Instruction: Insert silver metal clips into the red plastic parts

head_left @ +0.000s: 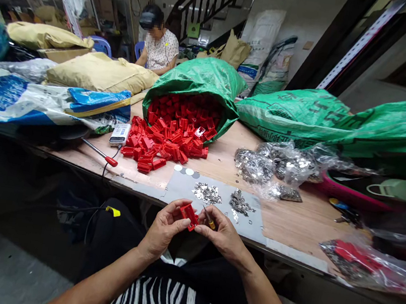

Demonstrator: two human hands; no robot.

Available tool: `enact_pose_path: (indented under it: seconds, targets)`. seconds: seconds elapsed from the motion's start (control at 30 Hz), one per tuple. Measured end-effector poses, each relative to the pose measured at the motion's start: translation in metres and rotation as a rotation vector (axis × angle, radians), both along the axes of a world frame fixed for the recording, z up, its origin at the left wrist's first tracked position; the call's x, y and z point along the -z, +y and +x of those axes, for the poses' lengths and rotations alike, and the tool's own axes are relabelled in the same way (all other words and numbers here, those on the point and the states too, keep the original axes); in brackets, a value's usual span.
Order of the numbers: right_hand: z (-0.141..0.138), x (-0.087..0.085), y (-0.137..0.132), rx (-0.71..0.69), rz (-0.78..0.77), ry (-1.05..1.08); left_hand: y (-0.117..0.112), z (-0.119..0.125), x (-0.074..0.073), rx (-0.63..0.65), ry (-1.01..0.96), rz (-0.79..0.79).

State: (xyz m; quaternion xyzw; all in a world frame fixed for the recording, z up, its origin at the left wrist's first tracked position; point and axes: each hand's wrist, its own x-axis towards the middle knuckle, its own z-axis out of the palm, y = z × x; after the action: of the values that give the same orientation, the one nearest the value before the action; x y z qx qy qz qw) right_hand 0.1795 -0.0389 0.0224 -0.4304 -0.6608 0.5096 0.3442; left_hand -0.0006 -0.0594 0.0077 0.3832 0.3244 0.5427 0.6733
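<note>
Between the thumb and fingers of my left hand (167, 225) is a red plastic housing (188, 215), tilted with its hollow side toward me. My right hand (222, 231) is closed around a small pointed tool with a yellow handle (210, 223), its thin tip pointing up and left. The right thumb is close to the housing's lower right edge; whether it touches cannot be made out. Just beyond my hands, a grey mat (178, 189) bears a pile of shiny flat metal pieces (207, 193) and a darker pile of small metal parts (241, 203).
Red housings (166, 141) spill from a green sack (203, 73). Bags of metal parts (280, 166) lie to the right, before more green sacks (300, 113). A red-tipped rod (110, 160) and a white device (119, 134) sit left. Another person (159, 46) sits across the table.
</note>
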Motion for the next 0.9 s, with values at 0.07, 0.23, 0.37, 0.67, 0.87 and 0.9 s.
enact_pose_path:
  seconds: [0.07,0.23,0.37,0.67,0.87,0.9]
  targets:
    - [0.001,0.0,0.003,0.035,0.081,-0.102,0.005,-0.002,0.002,-0.037,0.086,0.068]
    - [-0.003,0.003,0.011,0.12,0.339,-0.375,0.028,-0.014,0.01,-0.198,0.475,0.287]
    - [-0.009,0.006,0.015,0.113,0.364,-0.462,0.043,-0.022,0.015,-0.184,0.712,0.36]
    - [-0.013,0.01,0.022,0.073,0.424,-0.529,0.055,-0.027,0.018,-0.071,0.819,0.387]
    - [-0.014,0.012,0.026,0.018,0.451,-0.546,0.056,-0.028,0.018,-0.066,0.792,0.388]
    - [-0.014,0.013,0.026,0.012,0.454,-0.551,0.056,-0.028,0.018,-0.066,0.79,0.389]
